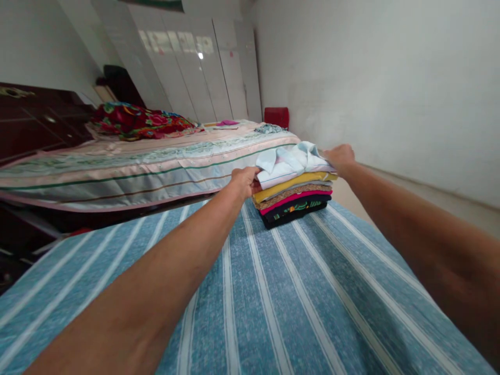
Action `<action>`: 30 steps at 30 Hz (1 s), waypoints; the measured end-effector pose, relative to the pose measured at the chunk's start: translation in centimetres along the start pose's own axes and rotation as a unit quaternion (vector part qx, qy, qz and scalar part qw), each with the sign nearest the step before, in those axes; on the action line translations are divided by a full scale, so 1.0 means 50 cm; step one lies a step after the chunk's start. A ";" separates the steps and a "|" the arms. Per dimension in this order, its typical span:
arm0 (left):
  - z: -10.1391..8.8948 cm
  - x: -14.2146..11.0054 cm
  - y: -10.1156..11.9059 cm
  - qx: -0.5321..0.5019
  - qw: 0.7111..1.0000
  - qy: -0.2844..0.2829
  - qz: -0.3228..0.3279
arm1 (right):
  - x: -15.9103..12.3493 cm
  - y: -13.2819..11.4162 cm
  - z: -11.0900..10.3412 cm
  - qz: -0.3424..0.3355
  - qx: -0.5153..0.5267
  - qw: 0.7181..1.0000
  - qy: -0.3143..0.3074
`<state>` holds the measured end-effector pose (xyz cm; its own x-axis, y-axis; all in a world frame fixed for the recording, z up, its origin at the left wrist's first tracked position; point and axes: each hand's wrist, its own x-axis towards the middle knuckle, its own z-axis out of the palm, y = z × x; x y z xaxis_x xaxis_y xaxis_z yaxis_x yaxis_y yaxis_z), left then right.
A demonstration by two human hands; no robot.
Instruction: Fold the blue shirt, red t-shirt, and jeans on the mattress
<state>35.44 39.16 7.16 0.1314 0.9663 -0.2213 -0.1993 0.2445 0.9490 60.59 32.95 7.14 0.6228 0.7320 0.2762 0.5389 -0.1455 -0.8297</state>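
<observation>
A neat stack of folded clothes (295,194) stands at the far end of the blue striped cloth. On top lies a folded white shirt (287,169) with a pale blue collar. Beneath it come yellow, grey, brown patterned, pink and black layers. My left hand (246,180) grips the left edge of the white shirt, its fingers partly hidden under the fabric. At the opposite edge, my right hand (340,156) is closed on the shirt's right side, with the fingertips mostly out of sight.
The blue striped cloth (211,312) covers the surface in front of me. Behind it stands a bed (156,161) with a bunched red floral blanket (136,121). A red box-like object (276,117) is beyond the bed, near the white wall (375,78). Glossy wardrobes (187,67) line the back.
</observation>
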 end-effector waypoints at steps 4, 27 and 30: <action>-0.003 -0.022 0.022 0.053 0.998 0.041 0.011 | -0.067 -0.063 -0.011 -0.126 -0.122 0.980 0.099; -0.257 -0.292 -0.083 0.305 0.950 0.040 0.052 | -0.196 -0.138 0.041 -0.218 -0.366 0.902 -0.072; -0.314 -0.335 -0.109 0.329 0.943 0.027 0.038 | -0.202 -0.147 0.036 -0.211 -0.369 0.902 -0.067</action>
<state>19.08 22.88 2.16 0.0879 0.9861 -0.1407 0.4427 0.0878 0.8923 49.31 27.84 9.55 0.2253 0.8931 0.3894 0.9742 -0.2019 -0.1007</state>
